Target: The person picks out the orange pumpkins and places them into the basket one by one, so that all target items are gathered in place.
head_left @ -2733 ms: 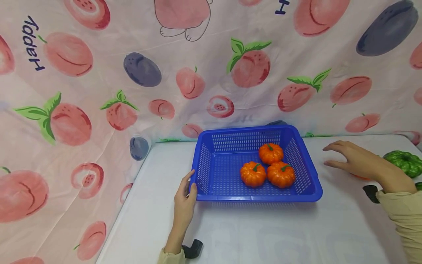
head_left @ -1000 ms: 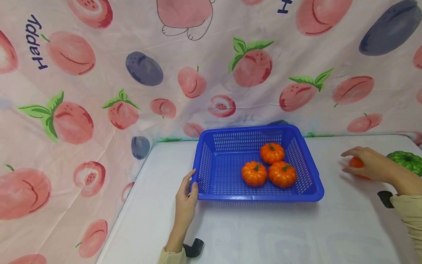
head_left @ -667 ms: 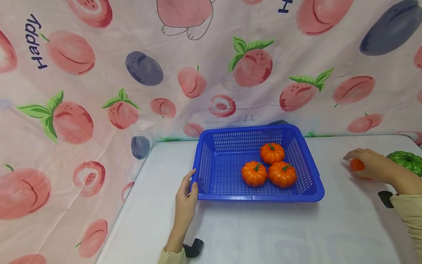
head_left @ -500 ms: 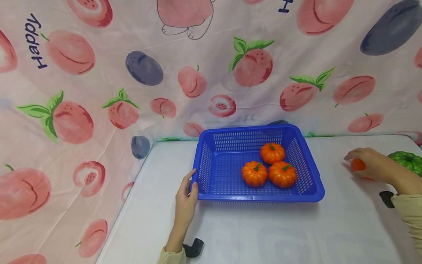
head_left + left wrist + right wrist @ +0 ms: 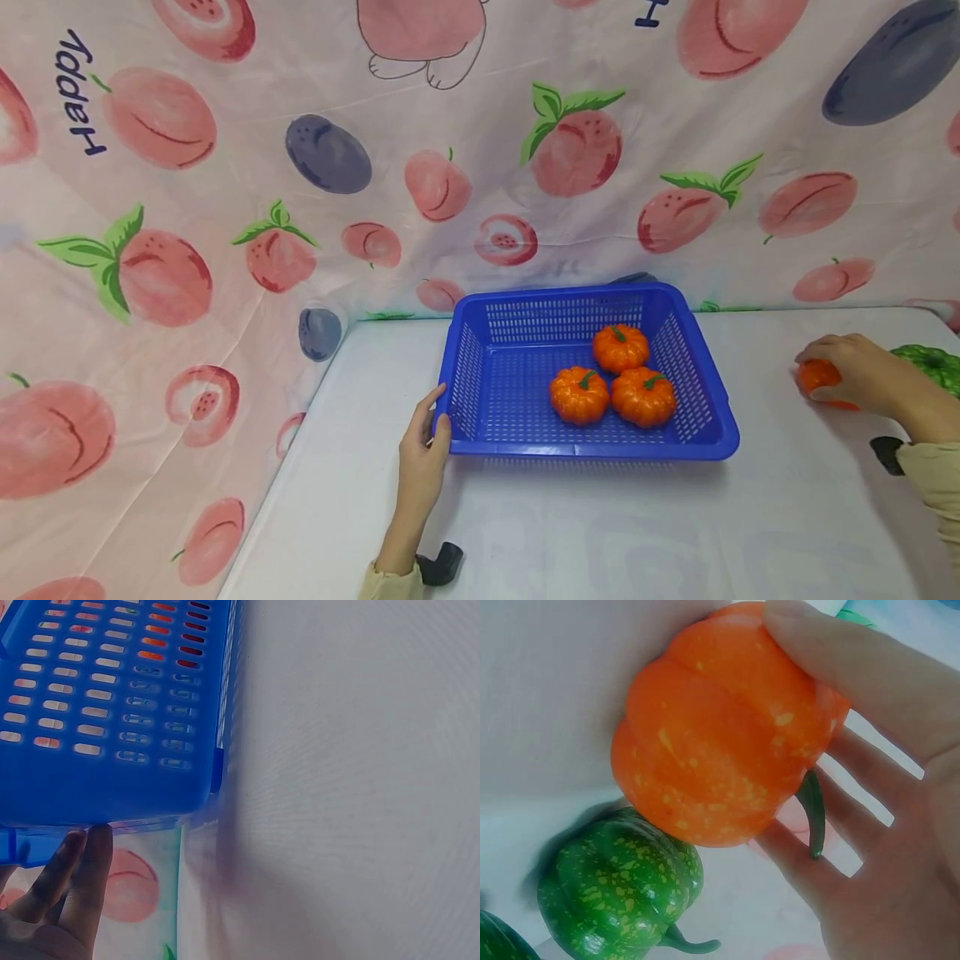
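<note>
A blue plastic basket (image 5: 577, 450) stands on the white table with three small orange pumpkins (image 5: 643, 397) in its right half. My left hand (image 5: 420, 467) holds the basket's left rim near the front corner; in the left wrist view its fingers (image 5: 88, 877) meet the rim from outside. Right of the basket, my right hand (image 5: 862, 375) grips another orange pumpkin (image 5: 720, 735), thumb on one side and fingers around the other. Its green stem points toward the palm. A green pumpkin (image 5: 619, 885) lies close beside it.
Another dark green rounded thing (image 5: 499, 941) shows partly at the right wrist view's edge. Behind the white table (image 5: 600, 533) hangs a pink cloth (image 5: 487, 108) with printed fruit, which also runs along the left side.
My right hand has moved right, over the orange pumpkin, and its thumb and fingers have closed around it. The left hand and the basket stay where they were.
</note>
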### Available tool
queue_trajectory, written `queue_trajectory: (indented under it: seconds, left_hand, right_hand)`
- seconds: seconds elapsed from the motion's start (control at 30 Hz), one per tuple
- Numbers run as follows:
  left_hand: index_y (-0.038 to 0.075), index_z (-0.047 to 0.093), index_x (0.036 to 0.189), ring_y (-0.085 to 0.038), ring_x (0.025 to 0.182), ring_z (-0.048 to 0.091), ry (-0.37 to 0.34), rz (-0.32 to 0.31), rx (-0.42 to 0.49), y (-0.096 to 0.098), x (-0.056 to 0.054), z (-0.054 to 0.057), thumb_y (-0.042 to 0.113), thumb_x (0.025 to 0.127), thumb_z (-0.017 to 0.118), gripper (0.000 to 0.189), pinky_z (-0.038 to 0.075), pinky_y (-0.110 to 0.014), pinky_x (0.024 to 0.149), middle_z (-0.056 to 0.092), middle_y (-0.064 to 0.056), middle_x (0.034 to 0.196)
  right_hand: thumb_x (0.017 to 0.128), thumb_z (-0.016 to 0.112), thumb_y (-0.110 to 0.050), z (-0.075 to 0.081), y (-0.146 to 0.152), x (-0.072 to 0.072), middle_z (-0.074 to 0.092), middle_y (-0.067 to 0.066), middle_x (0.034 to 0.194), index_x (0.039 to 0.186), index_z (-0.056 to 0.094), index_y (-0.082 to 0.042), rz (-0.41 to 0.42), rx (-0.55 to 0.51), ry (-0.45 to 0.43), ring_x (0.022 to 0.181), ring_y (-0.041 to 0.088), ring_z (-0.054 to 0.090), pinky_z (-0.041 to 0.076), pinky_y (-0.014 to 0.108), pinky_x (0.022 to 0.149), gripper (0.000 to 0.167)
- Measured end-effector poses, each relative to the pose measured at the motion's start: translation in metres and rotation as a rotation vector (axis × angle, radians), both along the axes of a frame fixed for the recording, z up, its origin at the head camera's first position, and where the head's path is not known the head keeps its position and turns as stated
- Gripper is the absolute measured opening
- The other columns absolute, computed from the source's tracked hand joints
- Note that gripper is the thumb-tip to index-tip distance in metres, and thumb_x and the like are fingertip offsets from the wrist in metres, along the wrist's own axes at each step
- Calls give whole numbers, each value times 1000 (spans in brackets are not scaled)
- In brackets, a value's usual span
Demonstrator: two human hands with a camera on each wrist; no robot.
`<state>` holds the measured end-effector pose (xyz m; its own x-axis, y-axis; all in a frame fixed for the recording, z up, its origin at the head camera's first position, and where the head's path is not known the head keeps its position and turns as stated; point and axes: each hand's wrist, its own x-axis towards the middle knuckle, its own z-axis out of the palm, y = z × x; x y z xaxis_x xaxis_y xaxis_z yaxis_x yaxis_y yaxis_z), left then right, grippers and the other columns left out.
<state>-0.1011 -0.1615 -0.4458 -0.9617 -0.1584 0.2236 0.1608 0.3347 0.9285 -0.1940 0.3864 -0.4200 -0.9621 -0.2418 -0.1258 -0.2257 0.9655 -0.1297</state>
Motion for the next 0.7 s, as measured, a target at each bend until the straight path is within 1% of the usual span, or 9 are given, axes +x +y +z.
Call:
queue_trajectory:
  seconds: [0.2,0.37,0.5,0.6,0.7]
  left_hand:
    - [25,51,144,-27,119,62,14,-11,-3,-1,0,0,16,104,51,41,54,-44,94,62,-15,133]
    - [24,51,144,-27,117,63,16,-15,-1,0,0,-1,16,104,51,41,54,-42,93,64,-15,131]
    - [23,52,144,-27,118,63,26,-13,-4,0,0,0,16,104,51,41,55,-41,92,63,-15,133]
    - [23,52,143,-27,116,63,30,-8,-7,0,0,-1,16,104,51,41,55,-42,91,63,-16,131]
    - [24,52,143,-28,117,63,24,-1,-8,-1,0,-1,15,104,51,40,55,-45,92,63,-16,132]
  right_hand:
    - [71,86,-3,2,-2,0,60,36,110,105,68,9,19,-6,16,101,54,50,47,66,86,40]
    - [72,86,-6,5,-4,-1,59,36,113,107,68,7,29,1,26,104,54,49,47,67,87,41]
    - [73,86,-7,8,-10,-1,59,35,116,109,69,6,27,14,41,107,53,49,46,68,88,42]
    - [72,86,-6,11,-17,1,58,35,117,109,69,6,34,15,63,108,54,49,45,68,89,43]
    - [71,86,-3,13,-24,4,59,34,117,109,69,6,62,1,97,109,53,49,45,68,89,43]
